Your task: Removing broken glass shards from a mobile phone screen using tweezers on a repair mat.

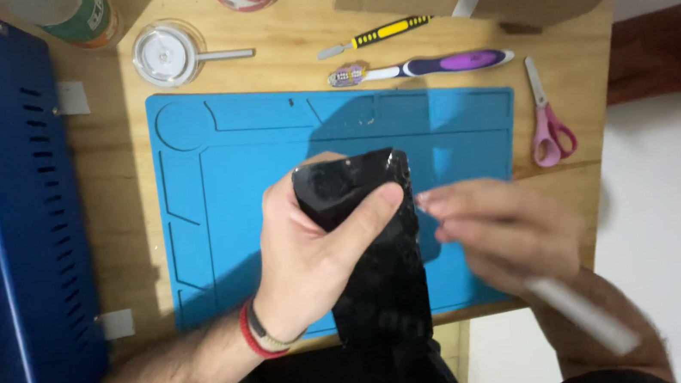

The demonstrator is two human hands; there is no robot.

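While a black phone point(368, 240) is being gripped over the blue mat point(249, 151) by the left hand point(313, 251), thumb pressed across its glass, its right edge is being touched by the blurred right hand point(506, 232). Scissors point(548, 118), a toothbrush point(420, 66) and a small yellow-handled tool point(378, 35) are being left beyond the mat on the wooden table point(123, 183).

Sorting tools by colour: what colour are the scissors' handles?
Pink. The scissors lie right of the blue mat, clearest in the head view.
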